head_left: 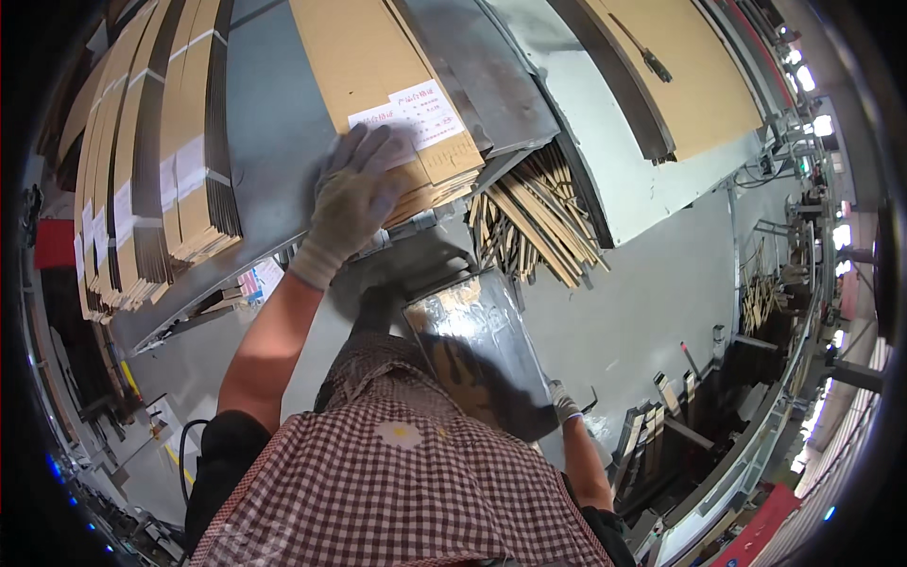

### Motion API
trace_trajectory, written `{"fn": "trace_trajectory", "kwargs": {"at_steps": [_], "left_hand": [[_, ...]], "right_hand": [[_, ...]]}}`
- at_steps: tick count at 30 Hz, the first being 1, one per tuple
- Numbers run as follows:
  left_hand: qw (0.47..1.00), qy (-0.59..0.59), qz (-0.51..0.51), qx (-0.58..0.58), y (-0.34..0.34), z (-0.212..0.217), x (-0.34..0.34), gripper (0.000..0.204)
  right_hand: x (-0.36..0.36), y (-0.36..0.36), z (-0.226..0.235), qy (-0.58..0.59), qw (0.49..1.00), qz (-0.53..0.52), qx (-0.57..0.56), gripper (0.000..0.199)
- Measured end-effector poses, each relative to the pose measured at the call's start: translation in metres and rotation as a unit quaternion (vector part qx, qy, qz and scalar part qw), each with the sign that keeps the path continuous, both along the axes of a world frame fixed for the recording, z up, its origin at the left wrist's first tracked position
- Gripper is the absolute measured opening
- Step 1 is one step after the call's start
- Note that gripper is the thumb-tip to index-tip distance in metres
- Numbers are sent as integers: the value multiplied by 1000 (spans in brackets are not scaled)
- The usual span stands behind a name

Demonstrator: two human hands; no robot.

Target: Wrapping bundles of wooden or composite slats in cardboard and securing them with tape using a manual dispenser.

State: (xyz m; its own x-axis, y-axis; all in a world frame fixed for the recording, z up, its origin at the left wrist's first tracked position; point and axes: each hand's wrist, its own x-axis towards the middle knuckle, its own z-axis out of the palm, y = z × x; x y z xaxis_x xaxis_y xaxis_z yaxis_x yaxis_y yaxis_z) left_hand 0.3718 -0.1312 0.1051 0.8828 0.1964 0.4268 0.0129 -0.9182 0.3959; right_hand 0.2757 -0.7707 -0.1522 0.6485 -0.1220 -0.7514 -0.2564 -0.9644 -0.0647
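Note:
My left hand point(354, 198), in a grey work glove, reaches up and presses flat against a stack of flat brown cardboard sheets point(378, 66) with white paper labels, its fingers spread over the stack's lower edge. My right hand point(564, 404), also gloved, is low at my side and grips the lower edge of a shiny metal plate point(472, 326) that tilts in front of my checked apron.
More bundles of flat cardboard point(151, 161) stand on a grey shelf at the left. Loose wooden strips point(534, 222) lie below the stack. A large brown board point(680, 66) leans at the upper right. Machine rails and a conveyor frame point(756, 454) run along the right.

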Motion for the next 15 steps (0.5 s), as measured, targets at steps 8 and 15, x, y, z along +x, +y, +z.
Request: {"fn": "trace_trajectory", "kwargs": {"at_steps": [8, 15], "left_hand": [[991, 87, -6, 97, 23, -12, 51, 47], [993, -24, -4, -113, 39, -7, 65, 55]], "right_hand": [[91, 204, 144, -300, 883, -176, 316, 21], [147, 445, 207, -81, 617, -425, 657, 47]]}}
